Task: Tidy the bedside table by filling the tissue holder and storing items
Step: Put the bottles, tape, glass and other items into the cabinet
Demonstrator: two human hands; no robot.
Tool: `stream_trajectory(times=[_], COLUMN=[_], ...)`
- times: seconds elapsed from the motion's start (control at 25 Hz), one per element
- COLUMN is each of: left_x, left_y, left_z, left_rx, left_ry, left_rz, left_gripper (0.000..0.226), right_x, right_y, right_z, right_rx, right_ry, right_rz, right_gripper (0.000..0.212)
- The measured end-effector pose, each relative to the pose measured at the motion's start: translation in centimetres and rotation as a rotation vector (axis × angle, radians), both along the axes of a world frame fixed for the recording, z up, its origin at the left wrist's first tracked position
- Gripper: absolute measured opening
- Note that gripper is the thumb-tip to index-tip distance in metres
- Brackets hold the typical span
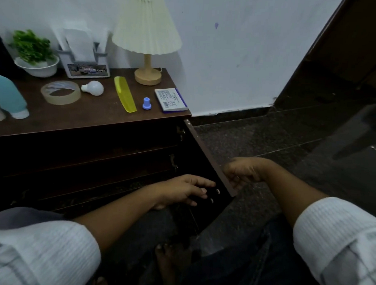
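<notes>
Room: white painted wall point(239, 59) above a dark speckled stone floor point(268, 141); dim light.
Surface: dark brown wooden bedside table point(94, 115), its top flat and crowded.
Cabinet door: dark brown hinged wooden panel point(205, 155), stiff, swung open; best held by its free edge. The right hand point(242, 173) is curled around that edge; the left hand point(185, 192), fingers loosely spread, rests against the inner face.
Tissue holder: grey plastic box point(85, 64) at the back, white tissues standing in it (apparently filled).
Tape roll: clear ring point(60, 92), light; grip by the rim.
Stamp pad: white-and-blue flat box point(171, 99), rigid, at the table's right corner.
Comb: yellow plastic strip point(124, 95), light, slippery.
Bulb: white glass-like globe point(93, 88), probably fragile; cradle the dome.
Cap: small blue plastic piece point(146, 103), pinch it.
</notes>
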State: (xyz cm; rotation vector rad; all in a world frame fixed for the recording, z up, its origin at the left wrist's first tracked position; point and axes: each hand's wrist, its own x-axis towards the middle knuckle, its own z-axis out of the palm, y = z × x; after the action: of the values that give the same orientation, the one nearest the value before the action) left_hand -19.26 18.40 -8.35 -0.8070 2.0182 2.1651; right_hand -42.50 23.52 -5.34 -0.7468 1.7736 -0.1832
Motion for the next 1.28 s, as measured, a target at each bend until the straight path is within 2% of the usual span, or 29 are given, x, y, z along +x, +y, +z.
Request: stream_trajectory(times=[0.24,0.36,0.44,0.64,0.8,0.88,1.04,1.16,1.28], left_x=[-2.4,-2.2,-1.5,1.0,4.1,5.4,6.4,6.0,4.9], left_y=[1.0,0.4,-0.4,-3.6,-7.3,-9.2,-13.6,-16.3,-18.2], left_z=[0.0,0.0,0.3,2.4,4.0,5.0,6.3,6.4,6.0], left_rx=[0.003,-0.013,-0.036,-0.136,-0.258,-0.366,-0.767,-0.967,-1.108], left_ry=[0.022,0.015,0.021,0.066,0.108,0.138,0.063,-0.064,-0.198], left_rz=[-0.017,-0.037,-0.029,0.107,0.351,0.534,0.769,0.858,0.818], left_gripper=[0.049,0.049,0.051,0.044,0.033,0.027,0.017,0.022,0.039], right_x=[0.3,0.7,1.2,4.2,7.4,8.5,10.1,11.0,11.3], right_y=[0.0,-0.6,-1.8,-6.1,-10.0,-12.1,-15.8,-18.3,-19.5], right_z=[1.7,2.4,2.7,4.5,5.9,6.0,5.8,5.0,4.0], right_rx=[-0.25,-0.317,-0.441,-0.781,-0.902,-0.932,-0.915,-0.822,-0.705], right_ry=[0.11,0.124,0.151,0.469,0.532,0.573,0.72,0.837,0.942], right_rz=[-0.193,-0.171,-0.126,-0.076,-0.101,-0.075,0.011,0.07,0.092], right_gripper=[0.04,0.037,0.031,0.014,0.011,0.016,0.043,0.062,0.071])
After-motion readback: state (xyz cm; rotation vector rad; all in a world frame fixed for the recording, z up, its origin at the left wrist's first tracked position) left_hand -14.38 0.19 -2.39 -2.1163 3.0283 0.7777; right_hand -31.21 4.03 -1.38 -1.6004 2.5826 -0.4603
